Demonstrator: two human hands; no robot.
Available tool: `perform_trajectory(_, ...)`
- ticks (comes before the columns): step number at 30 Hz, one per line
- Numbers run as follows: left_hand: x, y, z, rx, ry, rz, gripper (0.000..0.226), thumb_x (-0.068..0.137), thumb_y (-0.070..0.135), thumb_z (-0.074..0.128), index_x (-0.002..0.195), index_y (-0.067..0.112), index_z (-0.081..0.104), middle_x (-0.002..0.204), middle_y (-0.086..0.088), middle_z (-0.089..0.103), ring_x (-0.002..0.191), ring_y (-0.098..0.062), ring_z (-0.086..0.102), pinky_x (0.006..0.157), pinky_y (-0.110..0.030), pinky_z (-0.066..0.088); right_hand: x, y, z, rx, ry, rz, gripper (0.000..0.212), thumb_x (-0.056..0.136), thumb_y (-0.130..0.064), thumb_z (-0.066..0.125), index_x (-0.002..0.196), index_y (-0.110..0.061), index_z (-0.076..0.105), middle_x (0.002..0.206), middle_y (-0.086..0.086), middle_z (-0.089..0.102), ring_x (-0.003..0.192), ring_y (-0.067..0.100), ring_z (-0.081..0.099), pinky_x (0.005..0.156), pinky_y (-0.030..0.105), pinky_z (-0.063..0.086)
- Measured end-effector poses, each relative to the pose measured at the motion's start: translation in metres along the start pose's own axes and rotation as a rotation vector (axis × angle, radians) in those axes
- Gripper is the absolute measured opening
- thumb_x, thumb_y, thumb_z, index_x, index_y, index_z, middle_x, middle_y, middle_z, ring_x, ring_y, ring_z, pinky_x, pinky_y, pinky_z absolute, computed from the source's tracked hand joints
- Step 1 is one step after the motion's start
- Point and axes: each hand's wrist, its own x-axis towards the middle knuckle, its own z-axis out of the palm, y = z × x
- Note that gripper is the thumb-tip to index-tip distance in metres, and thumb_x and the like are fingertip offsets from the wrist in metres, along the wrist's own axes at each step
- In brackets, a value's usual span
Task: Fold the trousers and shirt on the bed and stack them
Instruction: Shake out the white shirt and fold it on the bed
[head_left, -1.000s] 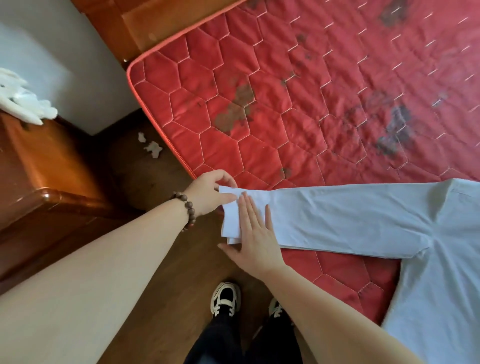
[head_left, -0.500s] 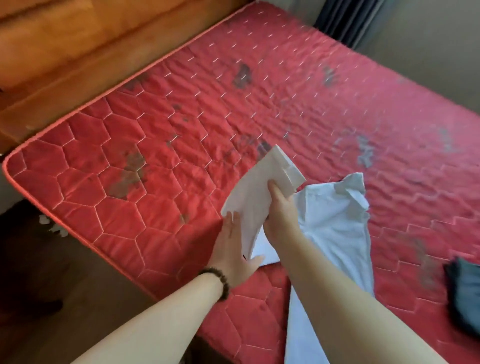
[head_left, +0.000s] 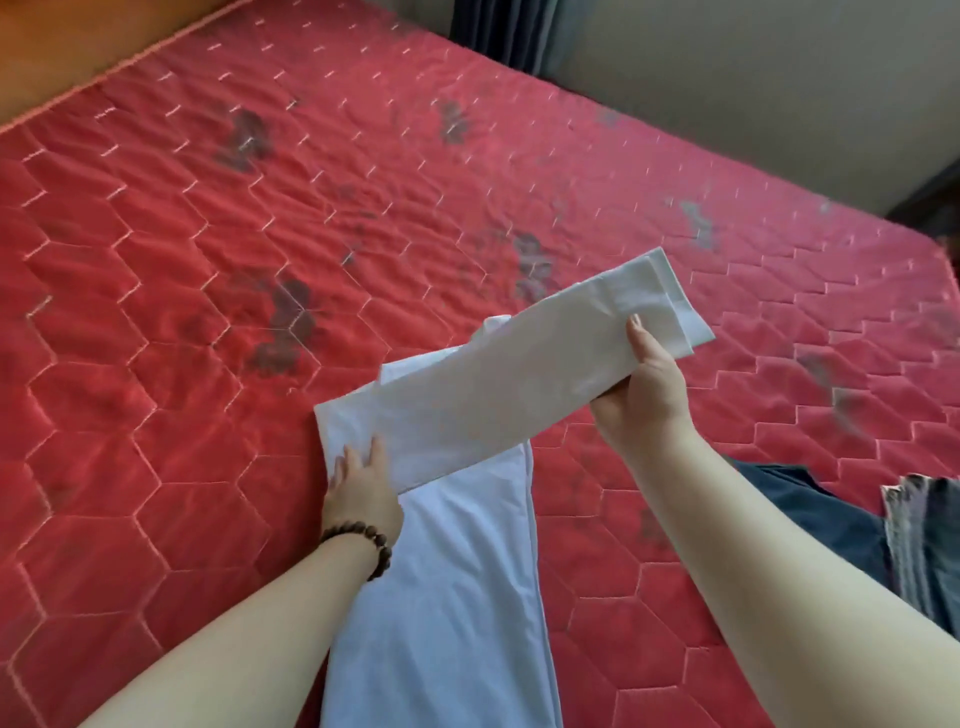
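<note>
White cotton-like shirt (head_left: 447, 587) lies on the near part of the red quilted mattress (head_left: 171, 322), its body a long narrow strip running from the bottom edge of view up toward the middle. One long sleeve (head_left: 498, 395) is drawn across the top of that strip, slanting up and to the right, lifted off the bed at its far end; the cuff end sticks out past the holding hand.

Right hand (head_left: 644, 395) grips the sleeve just short of the cuff, thumb on top, fingers wrapped underneath, palm side toward the camera. Left hand (head_left: 361, 488) lies flat, fingers straight and slightly spread, pressing the shirt's upper left corner down where the sleeve folds over. A dark brown wooden bead bracelet (head_left: 363, 545) sits on the left wrist.

Dark blue-grey trousers (head_left: 852, 525) lie crumpled on the mattress at the right edge, behind the right forearm, apart from the shirt; a paler, faded-looking fold shows at their right side.

Mattress has hexagon stitching in pale thread and several dark blotches. Beyond it: a plain beige wall (head_left: 753, 83), a dark grey curtain (head_left: 504, 31) at top centre, and an orange-brown wooden headboard (head_left: 78, 41) at top left.
</note>
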Motion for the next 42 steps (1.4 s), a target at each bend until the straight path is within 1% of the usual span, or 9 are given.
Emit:
perform_trajectory(5,0.005,0.015,0.037,0.131,0.024,0.048,0.074,0.089,0.008,0.036,0.152,0.026,0.003,0.159,-0.013,0.004,0.147,-0.026,0.005,0.116,-0.034,0.016,0.036,-0.029,-0.100,0.002,0.157,-0.009,0.033,0.098,-0.029,0.049,0.124,-0.010,0.059,0.120,0.010,0.067,0.111,0.026,0.064,0.097,0.044,0.049)
perform_trajectory(18,0.003,0.002,0.081,0.536,-0.075,0.408,0.078,0.093,0.028,0.040,0.150,0.029,-0.014,0.155,-0.009,-0.025,0.144,-0.027,-0.021,0.115,-0.046,-0.015,0.026,0.032,-0.237,-0.016,0.643,0.004,0.035,0.096,-0.026,0.056,0.126,-0.008,0.057,0.119,0.005,0.067,0.102,0.017,0.067,0.089,0.033,0.054)
perform_trajectory(20,0.003,0.002,0.083,0.594,-0.102,0.443,0.074,0.089,0.066,0.009,0.144,0.030,-0.023,0.148,-0.008,-0.032,0.144,-0.027,-0.022,0.112,-0.050,-0.017,0.022,0.028,-0.239,-0.047,0.648,-0.014,0.035,0.096,-0.025,0.058,0.125,-0.007,0.058,0.118,0.005,0.067,0.103,0.018,0.067,0.094,0.036,0.052)
perform_trajectory(23,0.000,0.015,0.084,0.528,-0.152,0.503,0.085,0.065,0.075,-0.030,0.138,0.032,-0.027,0.148,-0.002,-0.032,0.144,-0.022,-0.024,0.111,-0.049,-0.020,0.018,0.025,-0.234,-0.090,0.642,-0.020,0.028,0.094,-0.026,0.060,0.116,-0.009,0.061,0.113,0.004,0.069,0.102,0.018,0.067,0.097,0.038,0.050)
perform_trajectory(32,0.005,0.099,0.101,0.483,-0.359,0.619,0.067,0.096,0.056,0.028,0.151,0.032,-0.003,0.160,-0.003,-0.015,0.146,-0.026,-0.015,0.116,-0.051,-0.003,0.008,0.029,-0.195,-0.296,0.539,-0.186,0.021,0.094,-0.028,0.060,0.114,-0.020,0.063,0.108,-0.009,0.071,0.098,0.007,0.068,0.084,0.027,0.055)
perform_trajectory(35,-0.004,0.116,0.079,-0.143,-0.422,0.408,0.039,0.099,0.047,0.037,0.120,0.023,0.060,0.132,-0.010,0.053,0.130,-0.028,0.042,0.105,-0.033,0.033,-0.001,0.046,-0.167,-0.578,0.506,-0.329,0.013,0.095,-0.026,0.057,0.088,-0.020,0.066,0.072,-0.022,0.068,0.068,-0.011,0.061,0.061,0.011,0.047)
perform_trajectory(37,-0.007,0.119,0.049,-0.880,-0.549,0.045,0.041,0.095,0.052,0.043,0.095,0.018,0.067,0.098,-0.008,0.067,0.102,-0.028,0.061,0.086,-0.027,0.046,-0.007,0.069,-0.144,-0.730,0.391,-0.411,0.017,0.095,-0.029,0.055,0.094,-0.017,0.067,0.072,-0.021,0.065,0.065,-0.012,0.054,0.060,0.010,0.043)
perform_trajectory(39,0.000,0.106,0.020,-1.367,-0.713,-0.166,0.066,0.084,0.068,0.045,0.110,0.010,0.064,0.106,-0.014,0.068,0.099,-0.027,0.064,0.089,-0.034,0.050,-0.014,0.099,-0.117,-0.902,0.153,-0.423,0.028,0.097,-0.026,0.049,0.116,-0.013,0.065,0.093,-0.013,0.065,0.081,-0.007,0.055,0.073,0.011,0.044)
perform_trajectory(42,0.007,0.081,-0.014,-1.553,-0.757,-0.163,0.071,0.071,0.064,0.063,0.112,0.006,0.067,0.107,-0.016,0.068,0.096,-0.028,0.067,0.087,-0.041,0.054,-0.024,0.148,-0.087,-1.269,-0.269,-0.327,0.054,0.094,-0.009,0.041,0.147,-0.017,0.035,0.145,0.007,0.045,0.135,0.018,0.040,0.112,0.035,0.033)
